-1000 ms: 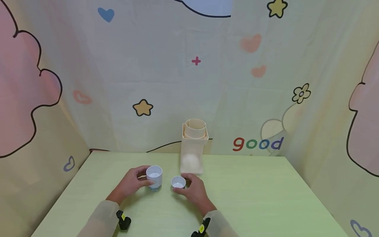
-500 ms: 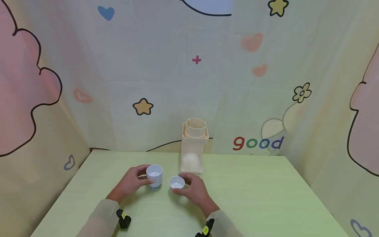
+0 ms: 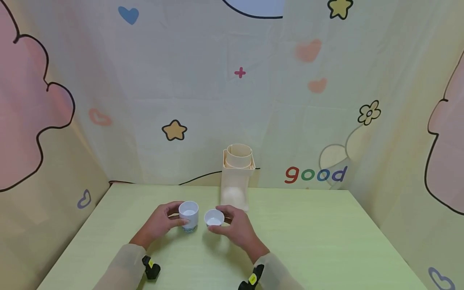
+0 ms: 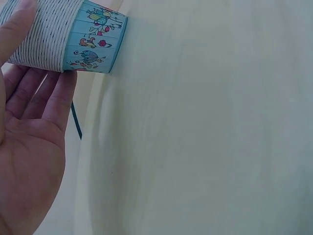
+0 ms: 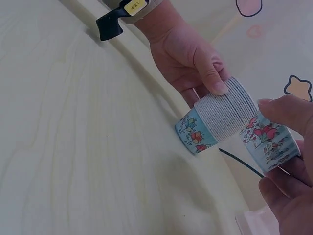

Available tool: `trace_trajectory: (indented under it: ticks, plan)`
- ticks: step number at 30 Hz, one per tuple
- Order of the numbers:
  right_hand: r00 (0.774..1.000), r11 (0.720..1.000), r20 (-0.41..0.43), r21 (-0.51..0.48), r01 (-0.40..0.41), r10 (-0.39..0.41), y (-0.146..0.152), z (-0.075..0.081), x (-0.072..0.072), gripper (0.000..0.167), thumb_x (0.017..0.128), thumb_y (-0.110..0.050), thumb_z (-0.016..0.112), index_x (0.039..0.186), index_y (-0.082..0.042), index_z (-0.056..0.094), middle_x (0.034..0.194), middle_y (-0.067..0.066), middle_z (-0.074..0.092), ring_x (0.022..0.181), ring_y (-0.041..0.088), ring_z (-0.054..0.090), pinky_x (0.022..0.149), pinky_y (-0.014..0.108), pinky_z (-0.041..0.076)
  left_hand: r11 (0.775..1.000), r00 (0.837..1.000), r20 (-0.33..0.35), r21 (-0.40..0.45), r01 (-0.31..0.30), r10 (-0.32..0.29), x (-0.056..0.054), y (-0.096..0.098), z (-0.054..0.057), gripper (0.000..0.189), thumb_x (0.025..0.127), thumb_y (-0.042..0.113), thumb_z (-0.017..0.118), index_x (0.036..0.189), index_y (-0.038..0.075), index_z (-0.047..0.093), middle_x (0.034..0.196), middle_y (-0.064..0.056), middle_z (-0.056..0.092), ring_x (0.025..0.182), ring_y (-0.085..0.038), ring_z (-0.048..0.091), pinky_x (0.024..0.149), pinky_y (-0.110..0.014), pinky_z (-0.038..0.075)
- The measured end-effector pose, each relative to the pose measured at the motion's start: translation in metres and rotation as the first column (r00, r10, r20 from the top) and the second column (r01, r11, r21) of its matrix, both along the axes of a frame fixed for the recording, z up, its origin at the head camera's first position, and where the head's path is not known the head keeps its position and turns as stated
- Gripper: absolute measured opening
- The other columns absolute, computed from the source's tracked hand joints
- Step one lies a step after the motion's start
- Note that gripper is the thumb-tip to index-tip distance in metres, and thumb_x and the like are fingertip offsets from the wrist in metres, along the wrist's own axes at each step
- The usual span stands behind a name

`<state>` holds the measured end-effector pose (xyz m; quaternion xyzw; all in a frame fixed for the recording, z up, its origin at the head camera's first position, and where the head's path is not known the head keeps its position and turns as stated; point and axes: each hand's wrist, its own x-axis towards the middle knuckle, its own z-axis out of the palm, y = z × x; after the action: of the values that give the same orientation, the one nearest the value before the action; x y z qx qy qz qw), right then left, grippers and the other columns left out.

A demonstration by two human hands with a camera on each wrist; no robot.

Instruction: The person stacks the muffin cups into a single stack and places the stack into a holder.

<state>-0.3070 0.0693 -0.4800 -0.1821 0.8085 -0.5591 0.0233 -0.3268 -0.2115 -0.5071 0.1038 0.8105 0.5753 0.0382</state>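
My left hand (image 3: pixel 157 223) grips a stack of nested paper cups (image 3: pixel 189 219) around its side, mouths up. In the left wrist view the stack (image 4: pixel 49 36) shows many white rims above a light-blue cup printed with birds and flowers. Just to its right, my right hand (image 3: pixel 237 227) pinches a paper cup (image 3: pixel 214 217) between thumb and fingers, mouth up. In the right wrist view this cup (image 5: pixel 269 142) has the same blue floral print and its edge overlaps the stack's rim side. Shadows lie on the table below both.
A cream cup dispenser (image 3: pixel 235 183) with a round tube at its top stands at the back of the pale table (image 3: pixel 319 237), behind the right hand. A printed curtain (image 3: pixel 203 80) hangs behind and at both sides. Each wrist wears a small black camera mount (image 3: pixel 151 269).
My right hand has moved slightly left and away from me with the paper cup, closer to the stack. The left hand with the stack has stayed almost still.
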Motion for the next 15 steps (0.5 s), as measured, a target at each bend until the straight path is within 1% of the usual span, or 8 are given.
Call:
trace_trajectory:
  ticks: [5, 8, 15]
  plan:
    - [1.000, 0.999, 0.011, -0.045, -0.009, 0.010, -0.003, 0.007, -0.001, 0.063, 0.078, -0.018, 0.091, 0.133, -0.003, 0.064, 0.124, 0.015, 0.071, 0.106, 0.023, 0.072, 0.094, 0.034, 0.062, 1.000, 1.000, 0.003, 0.002, -0.003, 0.003, -0.001, 0.000, -0.001, 0.069, 0.084, 0.023, 0.086, 0.144, 0.007, 0.056, 0.145, -0.016, 0.060, 0.132, -0.037, 0.060, 0.105, -0.043, 0.055]
    - [1.000, 0.998, 0.004, -0.065, -0.017, 0.017, -0.006, 0.010, -0.003, 0.062, 0.078, -0.017, 0.091, 0.132, -0.003, 0.065, 0.124, 0.014, 0.071, 0.105, 0.022, 0.071, 0.091, 0.030, 0.062, 1.000, 1.000, 0.002, 0.001, -0.006, 0.006, -0.001, 0.000, -0.001, 0.070, 0.083, 0.023, 0.086, 0.144, 0.006, 0.056, 0.144, -0.016, 0.060, 0.131, -0.038, 0.060, 0.105, -0.043, 0.056]
    - [0.999, 0.996, 0.004, -0.081, -0.034, 0.034, -0.014, 0.016, -0.006, 0.061, 0.079, -0.019, 0.090, 0.133, -0.005, 0.065, 0.125, 0.013, 0.070, 0.108, 0.024, 0.070, 0.092, 0.031, 0.062, 1.000, 1.000, 0.006, -0.003, -0.011, 0.011, 0.000, 0.000, -0.001, 0.070, 0.084, 0.023, 0.086, 0.145, 0.007, 0.056, 0.145, -0.016, 0.060, 0.132, -0.039, 0.060, 0.104, -0.043, 0.056]
